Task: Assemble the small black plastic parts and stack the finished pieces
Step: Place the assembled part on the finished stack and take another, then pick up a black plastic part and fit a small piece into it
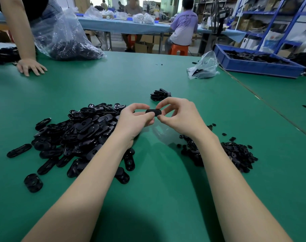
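Note:
Both my hands hold one black oval plastic piece [153, 112] above the green table [162, 180]. My left hand [133, 118] pinches its left end, my right hand [179, 116] pinches its right end with thumb and forefinger. A large heap of black oval parts [73, 137] lies to the left under my left forearm. A smaller heap of small round black parts [236, 154] lies to the right. Just beyond my hands sits a short stack of finished pieces [160, 94].
Another person's hand [30, 66] rests on the table at far left beside a clear bag of black parts [68, 44]. A small plastic bag [202, 66] and a blue bin of parts [257, 62] stand at back right. A seam [264, 100] crosses the table on the right.

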`<state>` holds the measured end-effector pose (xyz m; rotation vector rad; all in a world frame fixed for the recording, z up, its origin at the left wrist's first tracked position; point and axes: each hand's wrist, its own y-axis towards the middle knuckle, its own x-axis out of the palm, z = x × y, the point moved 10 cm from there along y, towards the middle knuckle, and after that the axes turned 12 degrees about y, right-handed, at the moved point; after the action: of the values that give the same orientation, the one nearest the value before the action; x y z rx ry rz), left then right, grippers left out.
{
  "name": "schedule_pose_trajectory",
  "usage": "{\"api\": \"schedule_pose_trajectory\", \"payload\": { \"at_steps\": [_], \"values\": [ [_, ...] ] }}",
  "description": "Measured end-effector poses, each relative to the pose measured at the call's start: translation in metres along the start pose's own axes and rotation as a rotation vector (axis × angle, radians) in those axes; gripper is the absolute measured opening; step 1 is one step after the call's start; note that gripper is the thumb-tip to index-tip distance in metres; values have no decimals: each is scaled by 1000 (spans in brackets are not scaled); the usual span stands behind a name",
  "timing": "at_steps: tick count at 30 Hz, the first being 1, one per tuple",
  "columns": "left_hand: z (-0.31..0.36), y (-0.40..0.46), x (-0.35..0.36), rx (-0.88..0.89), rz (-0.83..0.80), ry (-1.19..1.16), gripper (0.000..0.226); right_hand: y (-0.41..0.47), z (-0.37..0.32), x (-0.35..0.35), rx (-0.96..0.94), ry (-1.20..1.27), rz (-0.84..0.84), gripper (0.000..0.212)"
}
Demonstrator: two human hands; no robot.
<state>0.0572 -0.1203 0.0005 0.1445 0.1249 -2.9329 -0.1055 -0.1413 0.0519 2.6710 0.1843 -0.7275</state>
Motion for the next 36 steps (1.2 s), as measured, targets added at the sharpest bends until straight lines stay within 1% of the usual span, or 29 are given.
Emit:
{"api": "schedule_pose_trajectory", "payload": {
  "at_steps": [3,7,10,14,21,25,28,33,36],
  "values": [
    [-3,1,2,3,1,59,22,0,11,-10,43,-61,103,13],
    [-7,3,8,-4,-36,106,8,11,36,-30,194,-48,257,18],
    [-7,2,11,4,-65,131,5,34,48,-28,303,-19,289,17],
    [-9,2,12,7,-79,141,6,70,52,-30,362,-12,329,20],
    [-10,4,12,12,-88,148,7,103,64,-23,435,-34,295,21],
    [-11,4,13,7,-93,157,9,108,66,-20,425,-85,278,29],
    [-10,4,12,7,-89,154,10,107,61,-22,388,-57,294,34],
    [-6,6,11,5,-100,124,13,76,51,-22,342,35,273,22],
    [0,7,9,8,-104,101,18,41,52,-8,348,9,177,14]
  ]
}}
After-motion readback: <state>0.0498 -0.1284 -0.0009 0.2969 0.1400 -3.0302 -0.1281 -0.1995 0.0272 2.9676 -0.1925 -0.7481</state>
